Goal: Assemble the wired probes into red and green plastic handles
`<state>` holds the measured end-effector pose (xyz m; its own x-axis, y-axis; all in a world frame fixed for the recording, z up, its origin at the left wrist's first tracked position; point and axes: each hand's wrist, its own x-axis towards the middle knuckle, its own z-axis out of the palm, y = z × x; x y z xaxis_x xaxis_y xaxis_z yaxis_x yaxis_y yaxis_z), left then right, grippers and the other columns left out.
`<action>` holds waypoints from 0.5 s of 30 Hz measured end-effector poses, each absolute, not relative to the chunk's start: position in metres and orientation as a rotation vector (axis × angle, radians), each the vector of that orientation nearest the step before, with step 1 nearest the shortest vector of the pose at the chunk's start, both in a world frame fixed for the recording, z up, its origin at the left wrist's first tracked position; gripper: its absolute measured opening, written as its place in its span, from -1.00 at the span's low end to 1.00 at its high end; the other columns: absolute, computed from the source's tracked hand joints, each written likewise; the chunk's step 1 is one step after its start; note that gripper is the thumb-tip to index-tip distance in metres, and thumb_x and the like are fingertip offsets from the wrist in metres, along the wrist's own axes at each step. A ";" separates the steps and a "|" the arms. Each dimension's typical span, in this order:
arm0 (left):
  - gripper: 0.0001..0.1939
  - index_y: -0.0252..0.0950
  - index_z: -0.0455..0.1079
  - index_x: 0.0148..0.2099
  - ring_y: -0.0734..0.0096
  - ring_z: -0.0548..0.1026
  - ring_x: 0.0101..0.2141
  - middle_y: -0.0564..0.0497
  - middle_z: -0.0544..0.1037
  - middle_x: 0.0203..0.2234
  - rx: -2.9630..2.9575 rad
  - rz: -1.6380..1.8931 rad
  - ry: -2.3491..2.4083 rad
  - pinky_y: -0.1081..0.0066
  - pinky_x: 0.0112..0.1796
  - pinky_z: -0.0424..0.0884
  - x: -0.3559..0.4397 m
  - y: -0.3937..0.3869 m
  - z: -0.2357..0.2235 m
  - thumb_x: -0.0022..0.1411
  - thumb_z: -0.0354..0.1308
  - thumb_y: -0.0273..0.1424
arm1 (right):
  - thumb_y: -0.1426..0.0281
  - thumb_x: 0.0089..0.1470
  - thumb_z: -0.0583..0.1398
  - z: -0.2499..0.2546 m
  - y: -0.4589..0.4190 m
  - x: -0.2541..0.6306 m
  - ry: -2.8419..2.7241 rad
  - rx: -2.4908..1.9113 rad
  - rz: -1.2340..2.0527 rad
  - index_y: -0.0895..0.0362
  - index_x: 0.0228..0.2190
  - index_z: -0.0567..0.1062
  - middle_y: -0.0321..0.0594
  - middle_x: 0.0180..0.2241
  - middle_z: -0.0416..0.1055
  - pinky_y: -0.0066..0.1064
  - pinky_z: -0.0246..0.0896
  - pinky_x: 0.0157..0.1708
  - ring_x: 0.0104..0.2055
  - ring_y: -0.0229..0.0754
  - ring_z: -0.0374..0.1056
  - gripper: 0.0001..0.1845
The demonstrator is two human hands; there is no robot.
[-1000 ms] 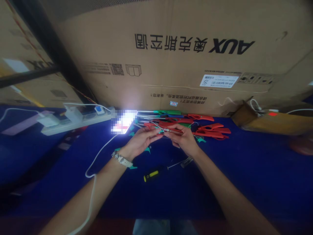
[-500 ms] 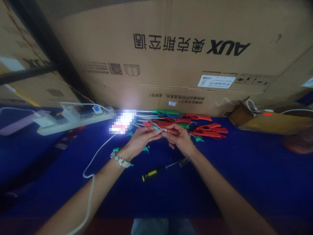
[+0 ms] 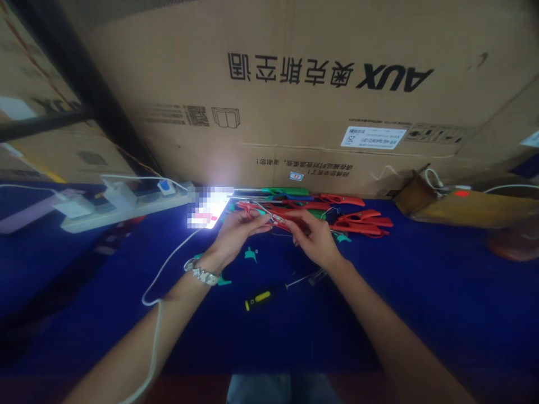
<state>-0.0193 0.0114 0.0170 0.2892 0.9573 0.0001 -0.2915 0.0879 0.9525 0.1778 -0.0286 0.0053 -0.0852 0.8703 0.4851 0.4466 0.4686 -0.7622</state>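
Observation:
My left hand (image 3: 238,233) and my right hand (image 3: 314,238) meet over the blue cloth, both pinching a slim red tool (image 3: 283,219) with a thin wire on it. The left fingers close on its left end, the right fingers curl round its right part. A watch (image 3: 201,274) sits on my left wrist. Just behind the hands lies a pile of red and green handled tools (image 3: 337,213). A black and yellow screwdriver (image 3: 269,293) lies on the cloth below my hands.
A big cardboard box (image 3: 295,101) stands right behind the work spot. A white power strip (image 3: 118,209) with plugs lies at the left, its white cable (image 3: 162,275) running under my left arm. A bright lit screen (image 3: 209,206) glows beside it. Small teal parts (image 3: 251,254) lie scattered.
Both hands shifted slightly left and apart along the red tool; the right hand slid lower and its fingers now lie more over the tool.

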 end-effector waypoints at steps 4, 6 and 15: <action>-0.79 -0.32 0.54 -0.45 0.42 0.59 -0.35 0.04 0.61 -0.46 1.012 1.126 0.814 0.33 -0.11 0.57 -0.018 0.010 0.020 -0.07 0.49 -0.35 | 0.28 0.19 0.28 0.007 -0.027 0.183 -1.843 -1.065 0.156 0.05 -0.13 0.55 -0.06 -0.04 0.45 -0.22 0.44 -0.12 -0.04 -0.06 0.46 -0.79; -0.79 -0.33 0.54 -0.46 0.42 0.59 -0.35 0.05 0.61 -0.47 1.007 1.137 0.819 0.33 -0.12 0.57 -0.018 0.010 0.021 -0.08 0.50 -0.36 | 0.30 0.20 0.27 0.007 -0.025 0.184 -1.852 -1.039 0.134 0.05 -0.21 0.56 -0.08 -0.05 0.46 -0.21 0.44 -0.09 0.00 -0.07 0.45 -0.87; -0.77 -0.34 0.56 -0.41 0.39 0.60 -0.36 0.00 0.63 -0.44 1.082 1.132 0.821 0.31 -0.10 0.56 -0.020 0.014 0.018 -0.04 0.49 -0.31 | 0.29 0.25 0.23 0.008 -0.021 0.179 -1.805 -1.024 0.235 0.05 -0.24 0.59 -0.12 -0.10 0.57 -0.26 0.49 -0.26 -0.08 -0.09 0.52 -0.86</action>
